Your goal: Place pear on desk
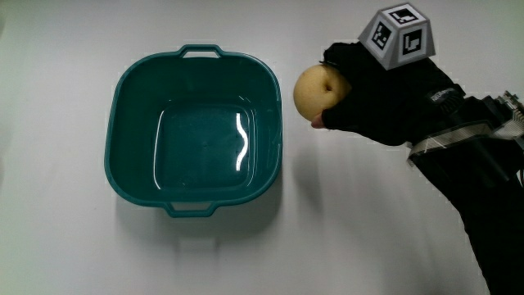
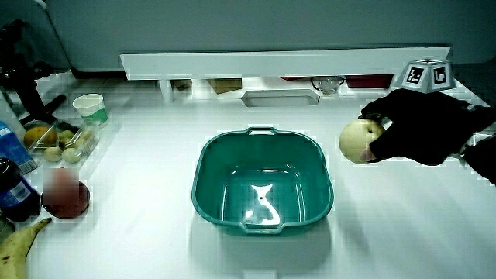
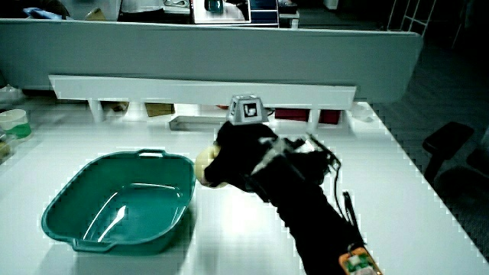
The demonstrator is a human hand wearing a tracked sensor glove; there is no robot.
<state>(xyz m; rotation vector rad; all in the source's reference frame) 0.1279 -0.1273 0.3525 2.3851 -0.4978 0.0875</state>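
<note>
Main view showed the black-gloved hand [image 1: 385,102] covering part of the round pale-yellow pear [image 1: 318,90]; the forearm ran off the frame. In a side view [image 3: 205,169] only a sliver of the pear showed past the glove. Hand lay palm-down beside the empty teal plastic basin with two handles [image 1: 131,156], over the white desk [image 1: 360,221], its grip closed around the pear. Whether the pear touched the desk could not be told. Small patterned cube [image 1: 399,37] on the glove's back carried black square markings, no readable text.
</note>
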